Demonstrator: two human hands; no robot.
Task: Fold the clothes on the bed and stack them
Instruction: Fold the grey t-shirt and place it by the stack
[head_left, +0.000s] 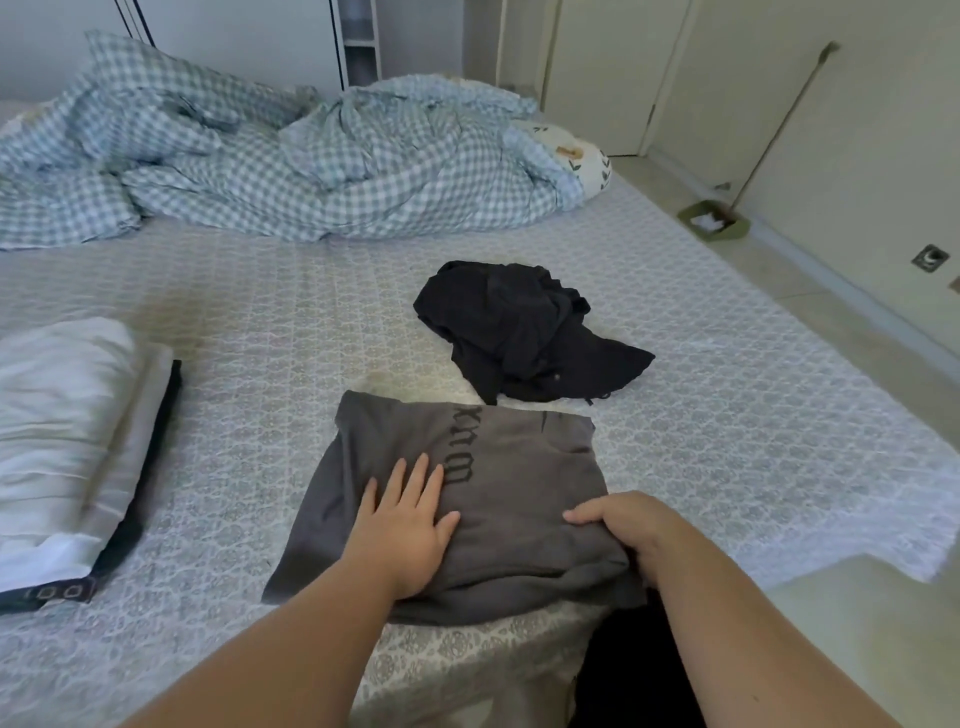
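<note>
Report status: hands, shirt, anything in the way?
Left hand flat on grey shirt; right hand gripping its near right edge. Shirt folded, not stacked. Black garment unfolded beyond it. Stack at left; path clear.

The bed (249, 332), under a patterned grey cover, is carrying four things. A checked duvet (270, 171) is lying crumpled along the far edge. A black garment (519, 332) is sitting bunched near the middle. A grey shirt (519, 467) is lying folded at the near edge. A stack (67, 441), seemingly of folded clothes, is resting at the left edge.
</note>
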